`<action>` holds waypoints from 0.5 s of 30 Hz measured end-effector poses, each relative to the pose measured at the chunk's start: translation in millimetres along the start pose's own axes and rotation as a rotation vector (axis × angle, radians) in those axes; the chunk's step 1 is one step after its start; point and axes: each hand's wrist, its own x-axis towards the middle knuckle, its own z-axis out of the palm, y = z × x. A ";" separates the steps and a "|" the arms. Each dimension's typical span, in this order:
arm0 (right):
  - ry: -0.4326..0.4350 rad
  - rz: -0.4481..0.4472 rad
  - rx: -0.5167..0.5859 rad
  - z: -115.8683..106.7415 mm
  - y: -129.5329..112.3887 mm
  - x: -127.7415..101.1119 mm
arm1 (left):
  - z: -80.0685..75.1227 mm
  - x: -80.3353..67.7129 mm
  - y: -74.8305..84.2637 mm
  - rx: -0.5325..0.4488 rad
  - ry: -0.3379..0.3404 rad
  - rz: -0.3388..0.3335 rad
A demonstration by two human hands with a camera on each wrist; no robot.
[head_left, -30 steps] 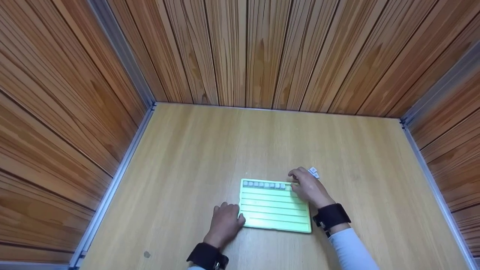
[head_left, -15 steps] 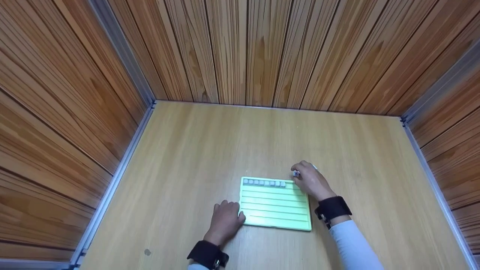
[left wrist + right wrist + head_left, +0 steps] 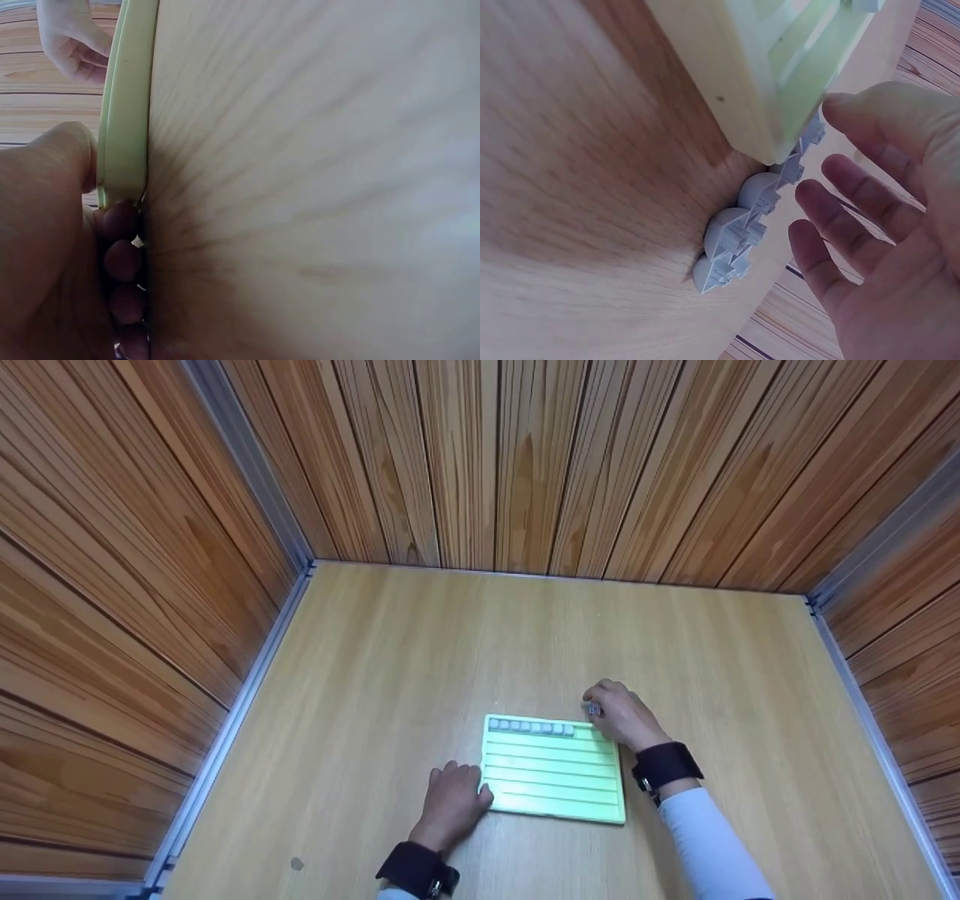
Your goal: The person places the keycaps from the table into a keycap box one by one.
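Observation:
A pale green tray (image 3: 555, 780) with raised ridges lies on the table. Several light keycaps (image 3: 529, 727) sit side by side in its far slot, from the left end. My left hand (image 3: 451, 802) grips the tray's near left corner, thumb over the rim and fingers bunched at the side. Beyond the far right corner is my right hand (image 3: 624, 712), its thumb and index finger around a loose keycap (image 3: 595, 709). In the right wrist view, several keycaps (image 3: 735, 232) lie in a line, hollow undersides showing. The fingers beside them are loosely bent; the index fingertip is hidden.
Wood-plank walls (image 3: 517, 465) with grey metal corner strips enclose the table (image 3: 420, 660) at the back and both sides. A dark round spot (image 3: 297, 864) marks the tabletop at the near left. Black bands circle both wrists.
My right hand has moved slightly away from me, off the tray's far slot to the loose keycaps, and now covers those seen earlier at its right. The left hand keeps its hold.

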 end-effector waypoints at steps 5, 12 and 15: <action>-0.002 -0.025 0.000 3.5 2.3 3.4 | 0.6 -1.5 -0.8 0.001 0.017 0.016; 0.032 -0.111 -0.023 8.1 6.4 6.6 | 0.9 -3.0 -1.7 -0.008 0.063 0.042; 0.034 -0.098 -0.016 8.5 8.0 7.5 | 0.3 -2.0 -1.9 -0.011 0.059 0.042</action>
